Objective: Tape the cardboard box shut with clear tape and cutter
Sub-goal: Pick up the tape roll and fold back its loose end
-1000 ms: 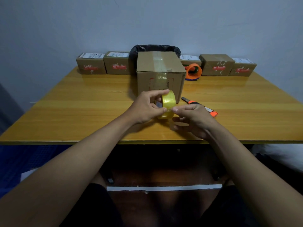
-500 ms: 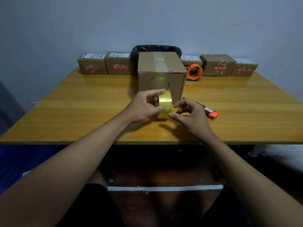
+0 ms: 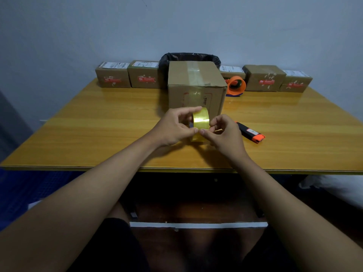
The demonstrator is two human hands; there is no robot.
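The roll of clear tape (image 3: 200, 120) stands on edge just in front of the cardboard box (image 3: 196, 85), gripped by the left hand (image 3: 174, 127) while the right hand (image 3: 224, 134) pinches at its surface, the cutter (image 3: 250, 132) lying just right on the table (image 3: 88, 124).

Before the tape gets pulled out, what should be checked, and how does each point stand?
1. Tape roll gripped by left hand: ok.
2. Right hand pinching at the roll's edge: ok.
3. Loose tape end found: cannot tell.
4. Cutter lying on the table, right of the hands: ok.
5. Cardboard box upright behind the roll: ok.
6. Box top seam fully taped: cannot tell.
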